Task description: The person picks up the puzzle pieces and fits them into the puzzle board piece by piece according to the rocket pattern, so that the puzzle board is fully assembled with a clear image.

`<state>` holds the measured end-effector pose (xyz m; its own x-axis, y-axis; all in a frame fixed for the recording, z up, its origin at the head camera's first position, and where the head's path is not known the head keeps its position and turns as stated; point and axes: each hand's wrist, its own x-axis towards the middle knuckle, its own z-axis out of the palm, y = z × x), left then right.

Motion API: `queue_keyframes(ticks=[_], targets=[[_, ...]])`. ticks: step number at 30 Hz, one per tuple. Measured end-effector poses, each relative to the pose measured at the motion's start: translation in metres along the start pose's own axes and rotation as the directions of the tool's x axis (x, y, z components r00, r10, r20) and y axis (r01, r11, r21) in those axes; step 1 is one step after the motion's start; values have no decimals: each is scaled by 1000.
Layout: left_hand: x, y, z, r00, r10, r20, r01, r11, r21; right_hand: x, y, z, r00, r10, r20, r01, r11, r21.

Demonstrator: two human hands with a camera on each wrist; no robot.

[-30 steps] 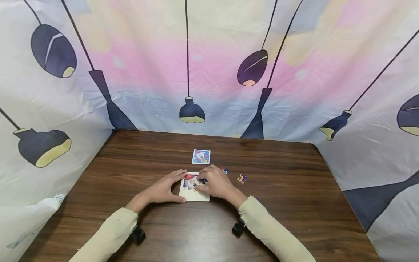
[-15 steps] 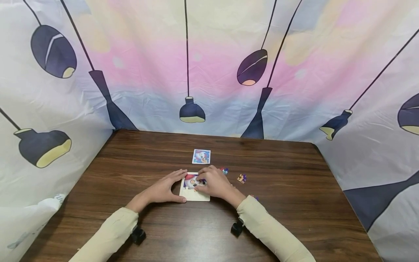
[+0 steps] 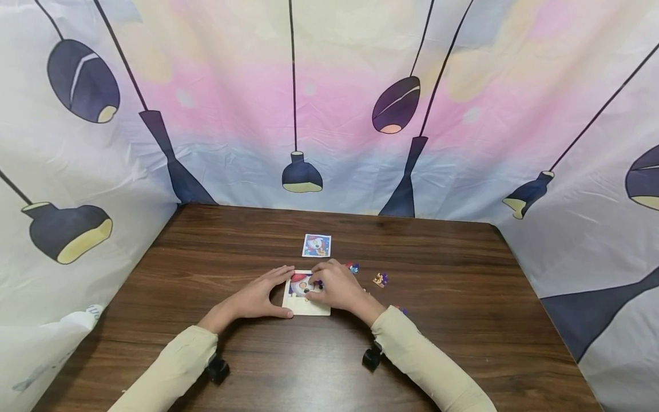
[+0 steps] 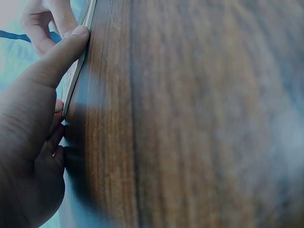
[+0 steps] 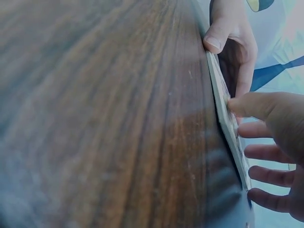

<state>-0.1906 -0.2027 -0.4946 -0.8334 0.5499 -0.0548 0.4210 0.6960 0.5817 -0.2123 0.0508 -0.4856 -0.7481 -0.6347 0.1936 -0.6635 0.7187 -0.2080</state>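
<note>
Soft pink, blue and cream cloth (image 3: 231, 86) hangs all round us, printed with dark lamps (image 3: 302, 174), and it meets the far edge of a brown wooden table (image 3: 231, 240). Here's the action, middle of the tabletop: a small pale puzzle board (image 3: 311, 308) lies flat, a red-and-white picture over its far part, a plain cream strip along the near side. The left hand (image 3: 262, 296) has it by the left side, thumb stretched wide from the fingers, thumb at the near corner, fingertips at the far one, board between them. And the right hand (image 3: 334, 289) comes over the right side, fingers bent and spread a little, tips down on the picture; whether they pinch a piece, I can't tell from here. Just beyond the board sits a square picture card (image 3: 316, 245). Off to the right, a blue-and-red piece (image 3: 353, 267) lies right beside that hand, an orange-and-purple piece (image 3: 380, 279) farther out, and another bit of colour (image 3: 400, 310) peeks past the right cream sleeve (image 3: 427, 366), mostly hidden.
</note>
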Motion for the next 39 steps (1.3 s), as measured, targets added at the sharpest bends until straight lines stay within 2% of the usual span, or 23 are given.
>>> queue_keyframes(ticks=[8, 15, 20, 25, 29, 39], targets=[[0, 0, 1, 1000, -5, 5, 5, 1000, 0, -1, 0, 2, 1000, 9, 1, -9, 1000, 7], [0, 1, 0, 1000, -1, -5, 1, 1000, -5, -1, 0, -2, 1000, -19, 19, 19, 1000, -7], [0, 1, 0, 1000, 4, -8, -4, 1000, 0, -6, 1, -12, 998, -46, 33, 44, 997, 63], [0, 0, 0, 1000, -1, -8, 1, 1000, 6, -16, 12, -24, 999, -37, -16, 39, 988, 152], [1, -1, 0, 1000, -6, -10, 6, 1000, 15, -28, 25, -35, 998, 4, -56, 8, 979, 202], [2, -3, 2, 1000, -7, -5, 7, 1000, 8, -66, 54, -48, 989, 66, -131, -37, 977, 212]])
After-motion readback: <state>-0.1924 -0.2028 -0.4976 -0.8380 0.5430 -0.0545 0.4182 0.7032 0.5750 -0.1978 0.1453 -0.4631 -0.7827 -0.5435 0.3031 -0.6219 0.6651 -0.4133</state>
